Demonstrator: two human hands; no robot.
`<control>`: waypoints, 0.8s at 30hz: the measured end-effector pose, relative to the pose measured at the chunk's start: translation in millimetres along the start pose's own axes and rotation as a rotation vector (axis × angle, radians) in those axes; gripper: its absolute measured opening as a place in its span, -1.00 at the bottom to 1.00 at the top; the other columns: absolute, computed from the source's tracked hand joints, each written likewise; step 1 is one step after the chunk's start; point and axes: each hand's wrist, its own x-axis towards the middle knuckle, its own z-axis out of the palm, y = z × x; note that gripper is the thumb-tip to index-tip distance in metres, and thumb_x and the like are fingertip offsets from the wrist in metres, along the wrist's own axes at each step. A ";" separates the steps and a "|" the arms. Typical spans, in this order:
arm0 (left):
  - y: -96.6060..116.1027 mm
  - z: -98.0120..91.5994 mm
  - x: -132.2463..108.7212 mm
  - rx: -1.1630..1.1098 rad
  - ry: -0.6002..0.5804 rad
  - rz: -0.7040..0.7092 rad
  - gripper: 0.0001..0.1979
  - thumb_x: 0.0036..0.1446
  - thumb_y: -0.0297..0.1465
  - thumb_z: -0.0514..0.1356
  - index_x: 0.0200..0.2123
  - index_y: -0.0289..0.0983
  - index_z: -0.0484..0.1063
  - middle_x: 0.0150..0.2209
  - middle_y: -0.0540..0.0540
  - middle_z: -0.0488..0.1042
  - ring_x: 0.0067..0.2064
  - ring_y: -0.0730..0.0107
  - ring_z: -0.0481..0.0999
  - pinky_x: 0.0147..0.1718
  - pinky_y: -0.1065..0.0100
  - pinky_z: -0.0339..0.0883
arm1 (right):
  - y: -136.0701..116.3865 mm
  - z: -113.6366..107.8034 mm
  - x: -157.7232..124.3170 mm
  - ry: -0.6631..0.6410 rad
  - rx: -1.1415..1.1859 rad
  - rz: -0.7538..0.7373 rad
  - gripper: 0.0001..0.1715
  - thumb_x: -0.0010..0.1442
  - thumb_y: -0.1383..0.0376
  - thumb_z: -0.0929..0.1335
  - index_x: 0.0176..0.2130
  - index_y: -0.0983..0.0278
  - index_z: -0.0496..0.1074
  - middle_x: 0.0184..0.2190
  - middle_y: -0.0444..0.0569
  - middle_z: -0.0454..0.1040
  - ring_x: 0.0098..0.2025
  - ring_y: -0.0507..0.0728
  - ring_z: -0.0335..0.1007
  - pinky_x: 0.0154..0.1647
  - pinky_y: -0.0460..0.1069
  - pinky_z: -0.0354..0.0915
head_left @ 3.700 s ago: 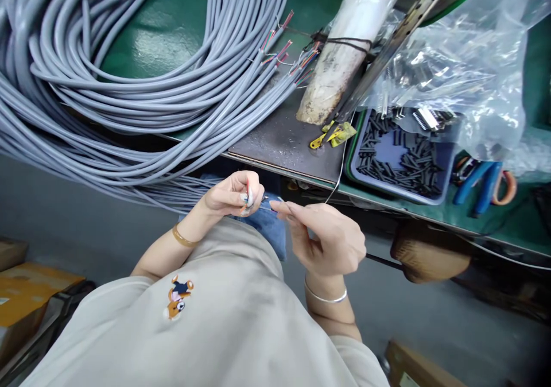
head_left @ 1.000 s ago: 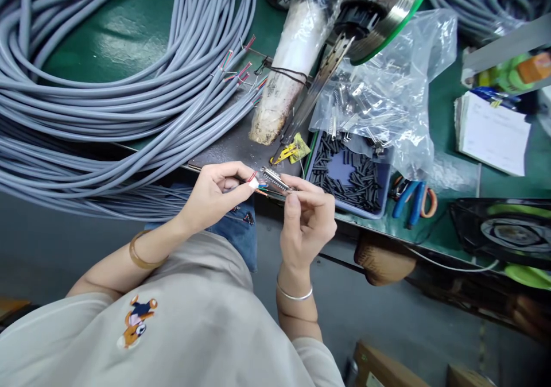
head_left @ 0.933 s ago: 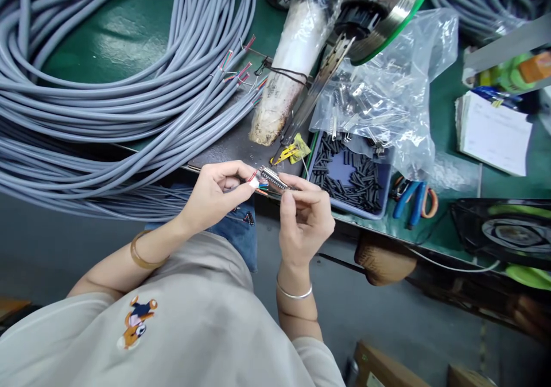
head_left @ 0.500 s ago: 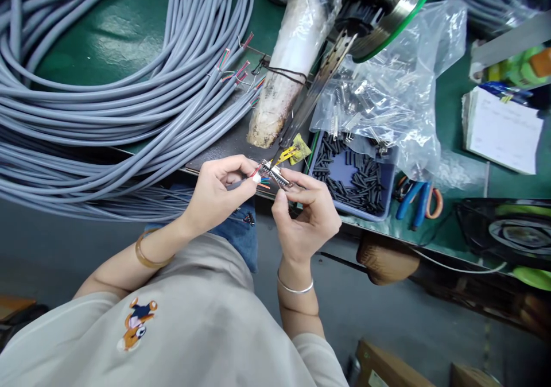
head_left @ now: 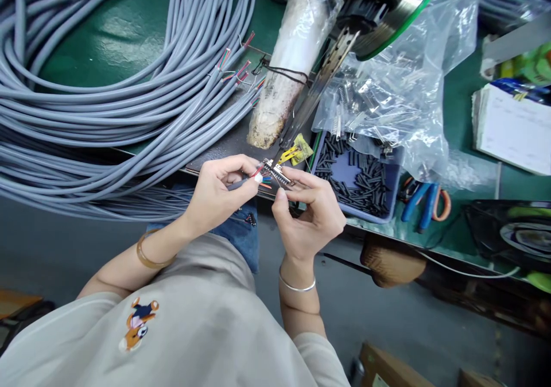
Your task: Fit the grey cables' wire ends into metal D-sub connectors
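Between thumb and fingers, my left hand (head_left: 221,189) pinches the end of a grey cable, from which thin coloured wires (head_left: 266,185) fan out. My right hand (head_left: 310,215) is closed at the right end of a small metal multi-pin connector (head_left: 282,174), fingertips against it; a thin wire seems to run by the thumb. The narrow tip of a soldering iron (head_left: 297,122) comes down from above and meets the connector near its left end. Just behind it lies a yellow tag (head_left: 300,150). Exactly which wire touches which pin is too small to tell.
Bundled grey cables (head_left: 129,103) spread over the left. A wrapped white tube (head_left: 282,71) and a solder spool (head_left: 396,19) stand above. Rightward are a blue bin (head_left: 390,203) of black sleeves, a clear bag (head_left: 430,94) of metal parts, pliers (head_left: 426,206), and a notepad (head_left: 512,126).
The view has shifted slightly, so the things on the right sit a little farther right. Both hands keep nearly the same place and grip at the iron's tip.
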 end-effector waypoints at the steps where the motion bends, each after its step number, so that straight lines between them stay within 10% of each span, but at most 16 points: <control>1: 0.6 0.1 0.3 0.001 0.002 -0.002 -0.91 0.02 -0.45 0.30 -0.49 -0.33 0.47 -0.34 -0.09 0.58 -0.40 0.51 0.50 -0.43 0.49 0.39 | -0.1 0.4 1.0 0.001 0.005 -0.006 -0.80 0.22 0.44 0.43 -0.33 0.14 0.40 -0.14 -0.09 0.66 -0.14 0.15 0.65 -0.20 0.10 0.61; 24: 1.6 -1.9 0.1 -0.004 -0.040 -0.017 -0.92 0.02 -0.47 0.30 -0.47 -0.33 0.47 -0.40 -0.05 0.53 -0.42 0.53 0.45 -0.45 0.51 0.34 | 2.5 -1.7 0.9 -0.009 -0.015 -0.064 -0.78 0.20 0.48 0.46 -0.30 0.18 0.42 -0.15 -0.09 0.67 -0.15 0.09 0.65 -0.14 0.00 0.59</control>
